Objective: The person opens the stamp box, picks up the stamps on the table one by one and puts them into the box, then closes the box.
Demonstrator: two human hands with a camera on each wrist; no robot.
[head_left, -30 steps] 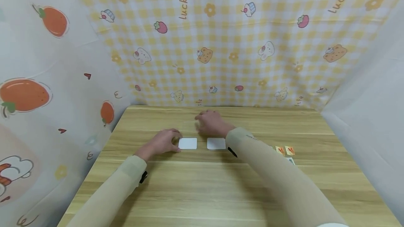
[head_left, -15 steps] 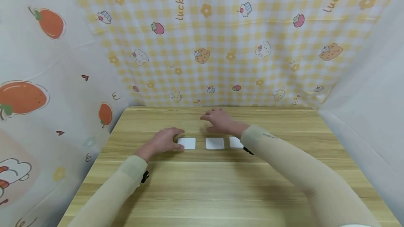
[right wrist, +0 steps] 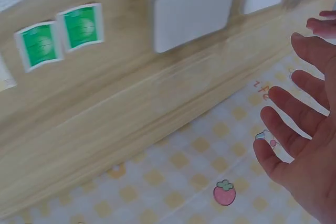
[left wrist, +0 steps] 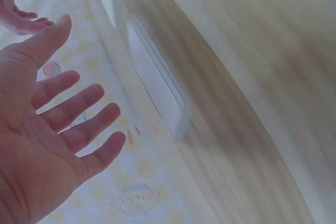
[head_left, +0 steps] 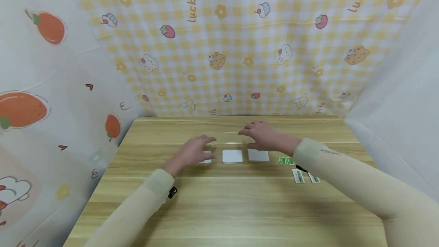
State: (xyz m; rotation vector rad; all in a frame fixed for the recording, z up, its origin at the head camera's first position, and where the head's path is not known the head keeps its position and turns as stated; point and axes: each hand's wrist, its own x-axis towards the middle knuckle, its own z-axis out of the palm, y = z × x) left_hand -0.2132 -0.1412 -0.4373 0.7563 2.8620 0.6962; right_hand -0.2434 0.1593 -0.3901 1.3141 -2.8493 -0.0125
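Three flat white rectangular slabs with rounded corners lie in a row on the wooden table: a left one (head_left: 206, 157), a middle one (head_left: 232, 156) and a right one (head_left: 258, 155). My left hand (head_left: 192, 150) is over the left slab and hides part of it; thumb and fingers are spread apart, holding nothing. Just behind the right slab is my right hand (head_left: 264, 136), its fingers extended and nothing in its grasp. Faint clear rectangular outlines (right wrist: 184, 80) show on the table behind the slabs.
Two green stamps (head_left: 286, 160) lie right of the slabs. Closer to me are paler picture stamps (head_left: 298, 176), some partly behind my right sleeve. A checked curtain (head_left: 219, 48) hangs along the table's back edge, with a fruit-print cloth (head_left: 79, 64) at the left.
My right hand has moved right, from behind the middle slab to behind the right one. My left hand has shifted right over the left slab. The green stamps have come into view.
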